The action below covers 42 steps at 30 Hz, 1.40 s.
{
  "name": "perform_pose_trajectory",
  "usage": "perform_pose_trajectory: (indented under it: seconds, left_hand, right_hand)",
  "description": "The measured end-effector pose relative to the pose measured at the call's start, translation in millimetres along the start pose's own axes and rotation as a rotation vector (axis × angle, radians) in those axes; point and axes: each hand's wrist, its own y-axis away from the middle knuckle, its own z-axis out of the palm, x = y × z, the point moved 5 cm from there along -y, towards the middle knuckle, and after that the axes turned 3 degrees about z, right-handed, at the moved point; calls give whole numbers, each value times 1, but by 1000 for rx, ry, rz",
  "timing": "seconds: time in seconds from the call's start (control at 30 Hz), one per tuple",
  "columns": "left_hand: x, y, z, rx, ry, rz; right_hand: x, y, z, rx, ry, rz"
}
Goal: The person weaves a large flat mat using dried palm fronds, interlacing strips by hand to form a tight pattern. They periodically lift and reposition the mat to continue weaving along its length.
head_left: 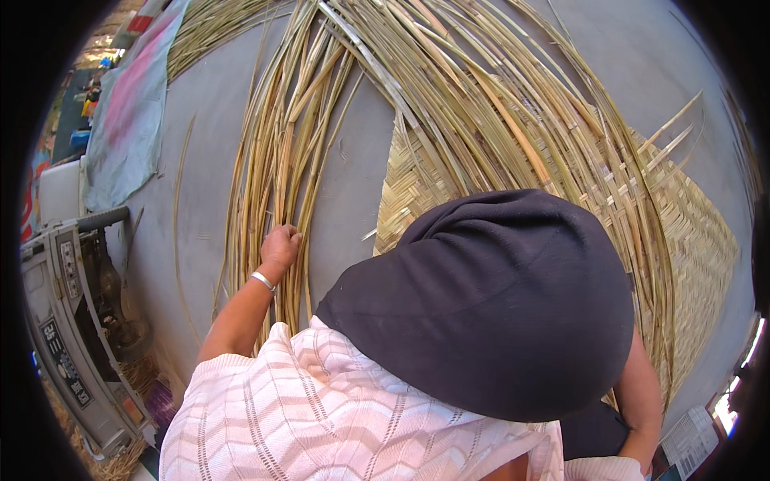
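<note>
My left hand [281, 245], with a pale metal bangle at its wrist, is closed on thin reed strips [281, 168] in a long loose bundle on the ground. Its fingertips are partly hidden. A bend of dark cloth [481, 313], seemingly over my raised knee, covers the middle. My right forearm [642, 385] goes up behind that cloth, and the hand itself is hidden. Beyond the cloth, a broad spread of long reed strips [481, 120] lies across a woven reed mat [698, 232], whose herringbone weave also shows left of the spread [405, 180].
The ground [353, 168] is smooth and grey. More reeds [216, 36] lie at the far left beside a pale blue and pink cloth [132, 112]. A grey vehicle [72, 321] stands along the left edge. Some white slatted object [690, 441] is at the lower right.
</note>
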Motion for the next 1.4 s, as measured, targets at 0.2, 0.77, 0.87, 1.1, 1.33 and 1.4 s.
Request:
perform_pose_trajectory:
  seconds: [0.2,0.77,0.87,1.1,1.33,1.4]
  left_hand:
    - [-14,-2,-11,-81,763,-80]
    - [443,91,-258,-537,1035,1004]
    - [520,125,-261,-525,781,1274]
    - [588,241,-218,-526,252,1845]
    - [599,259,-173,-681,-48,1836]
    - [609,251,-171,-672,59,1754]
  right_hand:
    - [-14,6,-8,63,167,16]
    - [-164,78,36,-182,-77,-348]
    - [-201,123,46,-443,-210,-574]
    - [-243,153,31,-424,9,-444]
    - [-230,185,-51,131,493,-364]
    - [-228,212,-105,288,439,-431]
